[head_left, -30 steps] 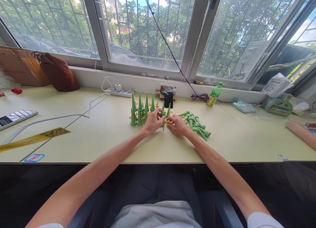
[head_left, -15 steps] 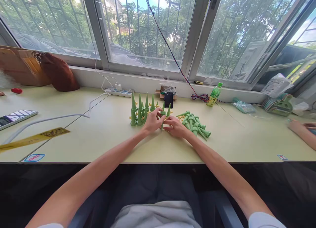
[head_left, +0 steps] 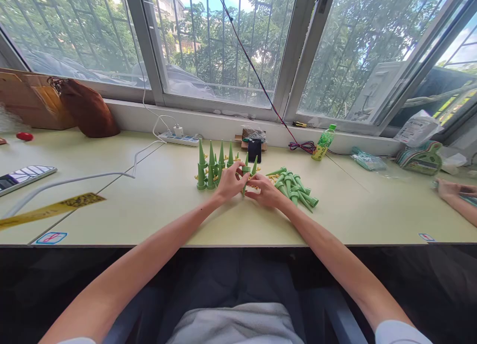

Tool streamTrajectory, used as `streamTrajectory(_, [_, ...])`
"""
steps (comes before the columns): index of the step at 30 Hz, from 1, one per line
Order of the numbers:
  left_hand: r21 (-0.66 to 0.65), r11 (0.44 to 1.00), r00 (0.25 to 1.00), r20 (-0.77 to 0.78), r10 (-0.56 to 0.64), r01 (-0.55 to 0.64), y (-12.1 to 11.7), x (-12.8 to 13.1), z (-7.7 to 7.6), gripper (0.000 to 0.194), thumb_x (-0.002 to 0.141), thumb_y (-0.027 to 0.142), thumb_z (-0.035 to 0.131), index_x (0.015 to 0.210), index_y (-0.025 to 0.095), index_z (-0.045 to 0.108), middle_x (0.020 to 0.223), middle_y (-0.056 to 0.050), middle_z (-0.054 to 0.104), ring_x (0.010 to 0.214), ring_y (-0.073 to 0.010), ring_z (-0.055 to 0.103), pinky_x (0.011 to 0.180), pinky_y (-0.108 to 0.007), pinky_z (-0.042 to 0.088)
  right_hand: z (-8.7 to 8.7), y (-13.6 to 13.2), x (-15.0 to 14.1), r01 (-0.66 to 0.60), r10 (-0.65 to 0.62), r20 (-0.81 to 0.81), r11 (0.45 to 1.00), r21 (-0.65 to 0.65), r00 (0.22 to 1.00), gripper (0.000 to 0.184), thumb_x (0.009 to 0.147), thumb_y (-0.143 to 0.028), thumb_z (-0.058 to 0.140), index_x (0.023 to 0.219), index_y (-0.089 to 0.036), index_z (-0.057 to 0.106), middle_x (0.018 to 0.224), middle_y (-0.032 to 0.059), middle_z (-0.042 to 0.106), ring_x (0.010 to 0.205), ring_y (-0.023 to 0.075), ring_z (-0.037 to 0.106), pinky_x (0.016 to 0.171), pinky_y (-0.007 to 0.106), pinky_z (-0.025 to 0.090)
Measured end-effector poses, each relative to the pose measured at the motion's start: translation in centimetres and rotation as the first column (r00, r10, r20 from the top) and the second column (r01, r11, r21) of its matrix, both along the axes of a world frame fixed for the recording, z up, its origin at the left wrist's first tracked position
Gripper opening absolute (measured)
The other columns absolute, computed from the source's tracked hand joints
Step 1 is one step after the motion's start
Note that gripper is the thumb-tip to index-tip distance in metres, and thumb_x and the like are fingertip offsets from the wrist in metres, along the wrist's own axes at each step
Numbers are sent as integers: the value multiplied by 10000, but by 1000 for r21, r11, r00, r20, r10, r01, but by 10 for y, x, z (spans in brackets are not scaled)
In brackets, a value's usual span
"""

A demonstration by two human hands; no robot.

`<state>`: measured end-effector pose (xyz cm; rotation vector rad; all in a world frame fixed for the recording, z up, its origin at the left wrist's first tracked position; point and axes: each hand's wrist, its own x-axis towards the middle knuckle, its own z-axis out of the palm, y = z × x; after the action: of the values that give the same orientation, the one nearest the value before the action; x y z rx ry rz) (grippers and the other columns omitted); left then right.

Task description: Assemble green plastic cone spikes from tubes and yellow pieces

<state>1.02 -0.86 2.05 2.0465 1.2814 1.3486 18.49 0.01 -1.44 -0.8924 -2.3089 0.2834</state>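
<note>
A green plastic watering spike [head_left: 244, 187] points down between my two hands. My left hand [head_left: 231, 184] is closed around its collar. Fingers of my right hand [head_left: 264, 190] are pinched against the spike's side; whatever small piece they may hold is hidden. Just beyond them lie small yellow valve pieces [head_left: 255, 184], partly covered by the hand. To the left, several green spikes [head_left: 201, 171] stand upright in rows, stacked, with yellow valves on their sides. A heap of loose green spikes [head_left: 296, 186] lies right of my right hand.
Behind the spikes are a black phone [head_left: 254, 151] and a small open box [head_left: 246, 135]. A green drink bottle [head_left: 323, 142] stands at back right. A white cable [head_left: 112, 174] and power strip [head_left: 182, 139] lie left. Another person's hand [head_left: 452, 189] is at far right.
My right hand has moved left from the yellow pieces to the held spike, and its fingers now touch the side. The left hand still grips the spike, slightly tilted now.
</note>
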Motion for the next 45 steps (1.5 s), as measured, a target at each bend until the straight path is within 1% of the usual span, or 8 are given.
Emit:
streamTrajectory(6, [15, 1000, 1000, -11, -2, 2, 2, 0, -2, 227, 826, 325, 612, 1011, 198, 574, 726, 25, 612, 506, -104, 549, 541, -224, 432, -2, 0, -2, 6, -3, 54, 999, -41, 999, 104, 833, -250, 701, 926, -218, 734, 919, 55, 536, 887, 188, 525, 830, 324, 452])
streamTrajectory(14, [-9, 1000, 1000, 5, -17, 17, -1, 0, 1, 215, 815, 308, 619, 993, 194, 577, 738, 23, 612, 489, -95, 532, 533, -224, 426, 0, 2, -2, 30, -29, 32, 998, -46, 999, 18, 819, -183, 681, 825, -168, 673, 879, 48, 584, 822, 163, 517, 773, 288, 423])
streamTrajectory(22, [-37, 999, 1000, 14, -25, 26, -1, 0, 1, 213, 818, 299, 626, 992, 194, 563, 762, 13, 623, 479, -86, 535, 488, -209, 417, -2, 5, -1, 49, -45, 60, 996, -68, 997, 57, 832, -121, 623, 788, -159, 620, 829, 27, 581, 735, 134, 505, 703, 258, 392])
streamTrajectory(28, [-155, 967, 969, 180, -172, 200, 0, 0, 0, 243, 831, 326, 622, 1029, 203, 553, 735, 15, 602, 391, -89, 534, 357, -204, 378, 1, 4, -1, 13, -10, 69, 999, -38, 998, 104, 841, -88, 557, 783, -158, 608, 795, 23, 562, 731, 139, 489, 698, 255, 385])
streamTrajectory(32, [-212, 931, 925, 305, -225, 297, 2, 0, -2, 267, 828, 321, 648, 1045, 195, 557, 655, 32, 585, 364, -86, 518, 345, -205, 397, 2, 3, -1, 3, -3, 69, 1000, -5, 998, 131, 844, -77, 512, 803, -165, 600, 783, 27, 556, 764, 158, 492, 719, 268, 386])
streamTrajectory(37, [-265, 899, 876, 433, -211, 348, 5, 0, -1, 293, 820, 319, 683, 1031, 195, 524, 613, 49, 585, 371, -85, 515, 351, -202, 399, 4, 3, 1, 118, -118, 23, 993, 15, 993, 113, 902, -177, 496, 791, -182, 516, 812, 37, 523, 771, 172, 486, 730, 289, 394])
streamTrajectory(41, [-311, 876, 840, 515, -171, 369, 5, 1, 1, 316, 817, 332, 701, 1016, 195, 498, 566, 67, 553, 366, -88, 507, 356, -203, 394, 8, 2, 3, 159, -159, -64, 987, -1, 985, 141, 945, -248, 434, 820, -197, 474, 889, 63, 527, 841, 190, 510, 772, 309, 413])
streamTrajectory(45, [-343, 856, 816, 559, -144, 386, 3, 2, 4, 366, 809, 394, 722, 1009, 201, 484, 578, 68, 554, 373, -88, 511, 359, -200, 381, 12, 1, 4, 192, -200, -142, 979, -67, 970, 146, 953, -300, 412, 845, -209, 451, 802, 32, 551, 736, 176, 504, 699, 292, 400])
